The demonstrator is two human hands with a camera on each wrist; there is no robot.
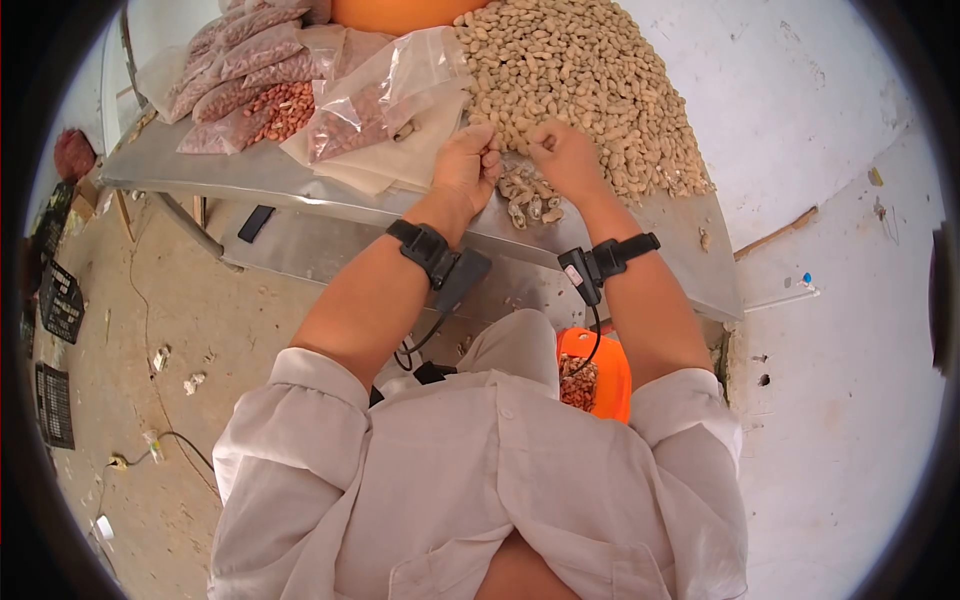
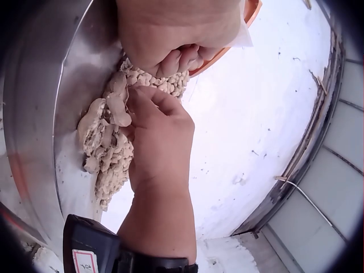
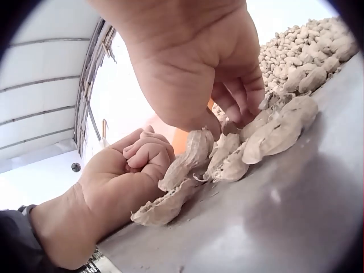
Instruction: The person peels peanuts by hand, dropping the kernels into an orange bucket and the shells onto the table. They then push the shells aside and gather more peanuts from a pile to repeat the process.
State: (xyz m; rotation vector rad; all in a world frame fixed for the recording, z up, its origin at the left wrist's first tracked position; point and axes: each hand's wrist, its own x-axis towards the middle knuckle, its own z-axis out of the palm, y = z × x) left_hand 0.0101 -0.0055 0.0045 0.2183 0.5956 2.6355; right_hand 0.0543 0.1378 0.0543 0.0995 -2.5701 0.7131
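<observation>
A tall heap of unshelled peanuts point(image 1: 590, 80) covers the right part of the metal table point(image 1: 270, 175). At its front edge my right hand point(image 1: 568, 160) bends its fingers and thumb together around a peanut point(image 3: 228, 126), mostly hidden by the fingers. Just left of it, my left hand point(image 1: 465, 165) is curled into a fist with the fingers folded into the palm; nothing shows in it. Between the hands and the table's near edge lies a small pile of broken shells point(image 1: 527, 195). Large in the right wrist view, shells point(image 3: 187, 156) lie close below the right fingertips.
Plastic bags of reddish peanut kernels point(image 1: 265, 55) are stacked at the left, beside a clear bag point(image 1: 385, 100) on a pale sheet. An orange basin point(image 1: 405, 10) stands behind. Below the table, an orange container point(image 1: 612, 375) with kernels and shell bits sits near the person's legs.
</observation>
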